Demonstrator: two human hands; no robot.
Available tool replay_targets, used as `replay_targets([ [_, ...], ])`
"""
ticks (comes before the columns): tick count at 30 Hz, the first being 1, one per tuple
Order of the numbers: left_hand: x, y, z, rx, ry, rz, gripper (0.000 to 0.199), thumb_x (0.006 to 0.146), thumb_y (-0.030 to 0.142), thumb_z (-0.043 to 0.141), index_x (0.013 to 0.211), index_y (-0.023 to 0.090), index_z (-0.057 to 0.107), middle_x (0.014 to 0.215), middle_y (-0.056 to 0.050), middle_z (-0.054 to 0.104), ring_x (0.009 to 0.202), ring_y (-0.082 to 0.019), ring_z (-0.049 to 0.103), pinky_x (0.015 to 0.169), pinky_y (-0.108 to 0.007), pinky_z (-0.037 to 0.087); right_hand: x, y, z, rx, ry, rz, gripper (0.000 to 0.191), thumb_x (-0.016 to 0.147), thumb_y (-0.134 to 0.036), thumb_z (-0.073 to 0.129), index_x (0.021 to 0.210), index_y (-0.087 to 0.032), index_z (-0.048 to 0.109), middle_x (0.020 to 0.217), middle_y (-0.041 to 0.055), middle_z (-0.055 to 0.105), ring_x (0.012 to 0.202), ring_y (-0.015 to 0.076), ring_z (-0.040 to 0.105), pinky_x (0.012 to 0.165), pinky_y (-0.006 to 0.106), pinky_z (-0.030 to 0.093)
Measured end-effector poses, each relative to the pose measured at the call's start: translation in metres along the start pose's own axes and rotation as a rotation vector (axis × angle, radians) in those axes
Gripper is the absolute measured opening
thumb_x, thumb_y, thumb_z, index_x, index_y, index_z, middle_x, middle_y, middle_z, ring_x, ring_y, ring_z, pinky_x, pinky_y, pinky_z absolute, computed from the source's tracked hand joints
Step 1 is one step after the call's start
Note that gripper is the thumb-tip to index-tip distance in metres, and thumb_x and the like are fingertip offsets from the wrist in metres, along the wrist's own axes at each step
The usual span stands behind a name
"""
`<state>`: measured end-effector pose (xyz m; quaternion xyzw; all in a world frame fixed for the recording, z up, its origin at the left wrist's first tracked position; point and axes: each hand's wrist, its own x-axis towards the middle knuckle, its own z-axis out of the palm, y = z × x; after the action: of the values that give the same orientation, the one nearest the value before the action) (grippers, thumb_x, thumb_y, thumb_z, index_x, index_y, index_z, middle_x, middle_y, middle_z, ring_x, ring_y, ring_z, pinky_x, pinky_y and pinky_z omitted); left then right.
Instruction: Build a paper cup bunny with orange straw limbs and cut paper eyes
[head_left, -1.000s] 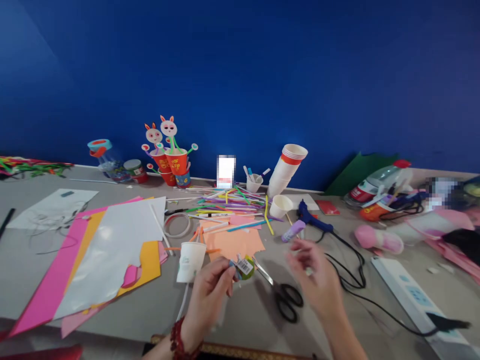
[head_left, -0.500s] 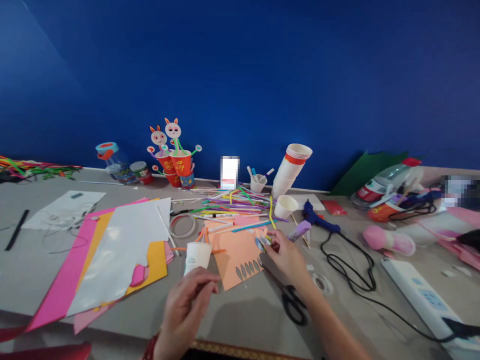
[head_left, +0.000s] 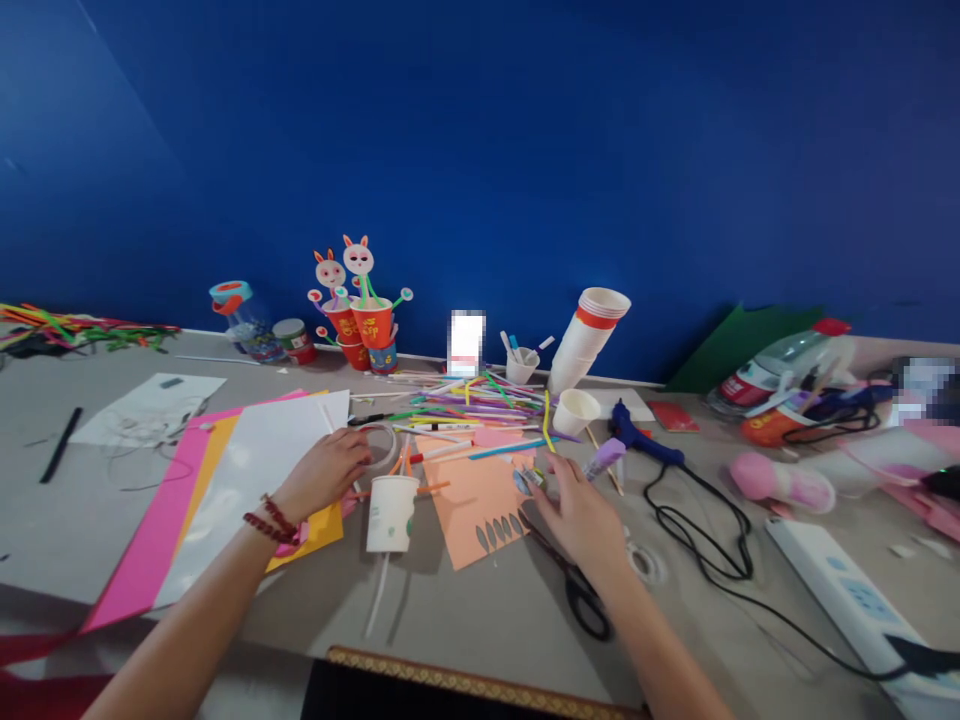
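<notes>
Tape ring (head_left: 394, 446) sits mid-table at the fingers of a person's left hand (head_left: 326, 470), against a broad blue wall (head_left: 480, 150) backing the scene. Across the gray table (head_left: 457, 620), a glossy white sheet (head_left: 232, 500) overlaps yellow and pink ones, the left hand and forearm extending above the pile. To the right lies an orange sheet (head_left: 461, 500), gray leaf shapes (head_left: 497, 533) lined along its near edge. The left hand, a red beaded bracelet (head_left: 271, 520) at its wrist, bends its fingers over the ring's left side; whether they grip it cannot be told. At the orange sheet's right edge, the right hand (head_left: 581, 505) is open, thumb and fingers parted around nothing. Black-handled scissors (head_left: 589, 605) lie partly hidden below it. A white paper cup (head_left: 390, 515) is upright between the hands, orange straws (head_left: 433, 488) jutting out behind. Smallest is a labeled item (head_left: 529, 479) just beside the right thumb; contact is unclear.
</notes>
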<state>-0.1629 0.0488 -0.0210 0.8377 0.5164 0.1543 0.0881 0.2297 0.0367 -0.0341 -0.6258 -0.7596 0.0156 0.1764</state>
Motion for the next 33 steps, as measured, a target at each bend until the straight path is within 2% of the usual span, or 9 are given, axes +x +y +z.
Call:
replay_targets([
  [3, -0.002, -0.003, -0.005, -0.030, 0.058, -0.025, 0.017, 0.092, 0.025, 0.053, 0.086, 0.020, 0.069, 0.091, -0.008, 0.072, 0.092, -0.026, 0.066, 0.086, -0.038, 0.051, -0.003, -0.001, -0.004, 0.060, 0.022, -0.034, 0.037, 0.095, -0.031, 0.052, 0.129, -0.017, 0.053, 0.121, 0.0118, 0.067, 0.074, 0.0240, 0.071, 0.063, 0.034, 0.052],
  [8, -0.011, 0.003, -0.027, -0.110, 0.265, -0.066, 0.024, 0.100, 0.032, 0.043, 0.109, 0.019, 0.061, 0.101, -0.004, 0.071, 0.092, -0.023, 0.070, 0.081, -0.033, 0.055, -0.013, -0.014, -0.014, 0.233, 0.105, -0.127, 0.026, 0.098, -0.030, 0.049, 0.119, -0.018, 0.059, 0.113, 0.0111, 0.070, 0.064, 0.0193, 0.066, 0.065, 0.033, 0.053],
  [13, -0.021, 0.065, -0.036, -0.245, 0.477, -0.015, 0.020, 0.098, 0.026, 0.049, 0.113, 0.021, 0.061, 0.111, -0.009, 0.072, 0.105, -0.027, 0.070, 0.087, -0.039, 0.057, -0.030, -0.057, -0.040, 0.583, 0.086, -0.332, 0.033, 0.098, -0.022, 0.052, 0.131, -0.023, 0.054, 0.125, 0.0133, 0.065, 0.072, 0.0167, 0.068, 0.066, 0.029, 0.058],
  [17, -0.024, 0.139, -0.038, -0.280, 0.202, 0.456, 0.033, 0.092, 0.011, 0.055, 0.117, 0.027, 0.068, 0.102, -0.005, 0.078, 0.102, -0.024, 0.071, 0.110, -0.049, 0.043, -0.035, -0.084, -0.061, 0.553, 0.118, -0.622, 0.062, 0.092, -0.013, 0.055, 0.150, -0.026, 0.037, 0.142, 0.0151, 0.056, 0.108, 0.0269, 0.066, 0.090, 0.042, 0.056],
  [20, -0.025, 0.166, -0.038, -0.348, 0.055, 0.519, 0.035, 0.091, 0.010, 0.059, 0.121, 0.027, 0.067, 0.094, -0.005, 0.079, 0.090, -0.021, 0.072, 0.108, -0.044, 0.045, -0.033, -0.085, -0.064, 0.572, 0.114, -0.723, 0.050, 0.092, -0.010, 0.053, 0.140, -0.025, 0.049, 0.123, 0.0122, 0.070, 0.103, 0.0271, 0.068, 0.085, 0.041, 0.056],
  [21, -0.024, 0.168, -0.037, -0.379, 0.113, 0.550, 0.035, 0.090, 0.013, 0.064, 0.122, 0.027, 0.067, 0.091, -0.004, 0.079, 0.085, -0.021, 0.072, 0.109, -0.045, 0.044, -0.033, -0.083, -0.063, 0.601, 0.108, -0.705, 0.043, 0.093, -0.010, 0.053, 0.133, -0.025, 0.054, 0.118, 0.0113, 0.073, 0.099, 0.0258, 0.069, 0.082, 0.038, 0.056],
  [23, -0.020, 0.163, -0.035, -0.488, 0.186, 0.489, 0.032, 0.087, 0.022, 0.072, 0.118, 0.027, 0.068, 0.092, -0.005, 0.079, 0.085, -0.022, 0.071, 0.110, -0.049, 0.040, -0.035, -0.076, -0.057, 0.678, 0.080, -0.632, 0.027, 0.095, -0.015, 0.053, 0.120, -0.025, 0.060, 0.113, 0.0106, 0.074, 0.098, 0.0248, 0.070, 0.082, 0.036, 0.055],
  [26, -0.011, 0.150, -0.031, -0.787, 0.014, 0.298, 0.021, 0.095, 0.038, 0.060, 0.104, 0.024, 0.073, 0.094, -0.010, 0.076, 0.093, -0.024, 0.069, 0.100, -0.045, 0.047, -0.040, -0.069, -0.045, 0.871, -0.040, -0.469, 0.014, 0.100, -0.028, 0.051, 0.100, -0.023, 0.064, 0.107, 0.0094, 0.074, 0.102, 0.0245, 0.069, 0.086, 0.035, 0.052],
  [33, 0.001, 0.144, -0.017, -1.171, -0.329, 0.135, 0.045, 0.098, 0.053, 0.045, 0.102, 0.019, 0.074, 0.087, -0.012, 0.073, 0.085, -0.024, 0.068, 0.082, -0.036, 0.052, -0.048, -0.068, -0.017, 1.321, -0.305, -0.058, 0.049, 0.095, -0.065, 0.049, 0.091, -0.019, 0.066, 0.082, 0.0033, 0.066, 0.061, 0.0154, 0.061, 0.062, 0.027, 0.051],
])
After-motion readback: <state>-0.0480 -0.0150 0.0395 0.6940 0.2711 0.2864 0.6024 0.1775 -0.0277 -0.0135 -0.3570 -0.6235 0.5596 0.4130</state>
